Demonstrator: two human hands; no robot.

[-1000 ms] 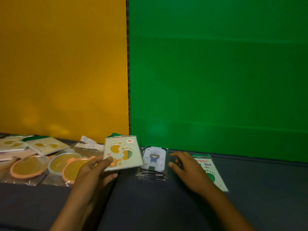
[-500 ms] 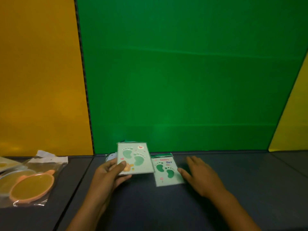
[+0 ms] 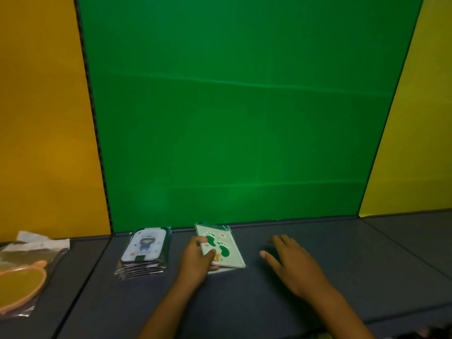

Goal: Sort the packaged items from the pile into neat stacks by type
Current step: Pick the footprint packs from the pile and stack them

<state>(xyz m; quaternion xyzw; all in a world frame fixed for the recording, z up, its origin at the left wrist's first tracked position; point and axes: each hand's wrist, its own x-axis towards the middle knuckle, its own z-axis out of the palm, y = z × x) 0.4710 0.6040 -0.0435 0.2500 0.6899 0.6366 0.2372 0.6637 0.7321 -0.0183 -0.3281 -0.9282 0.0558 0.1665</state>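
Observation:
A pale green footprint card packet [image 3: 223,248] lies on the dark table against the green back panel, on top of another packet of the same kind. My left hand [image 3: 198,259] holds its left edge, thumb on top. My right hand [image 3: 291,263] hovers just to the right of it with fingers spread, holding nothing. A stack of white packets with a cartoon figure [image 3: 145,253] sits to the left of my left hand. At the far left lies the pile [image 3: 22,277] with round orange items in clear bags.
The dark grey table [image 3: 244,302] runs across the view with seams at left and right. Orange [image 3: 44,118], green [image 3: 232,118] and yellow [image 3: 420,118] panels stand behind it. Bare table surface stretches to the right of my right hand.
My left hand has carried the footprint packet rightward and set it down on the one lying by the green panel. My right hand has drawn off to the right.

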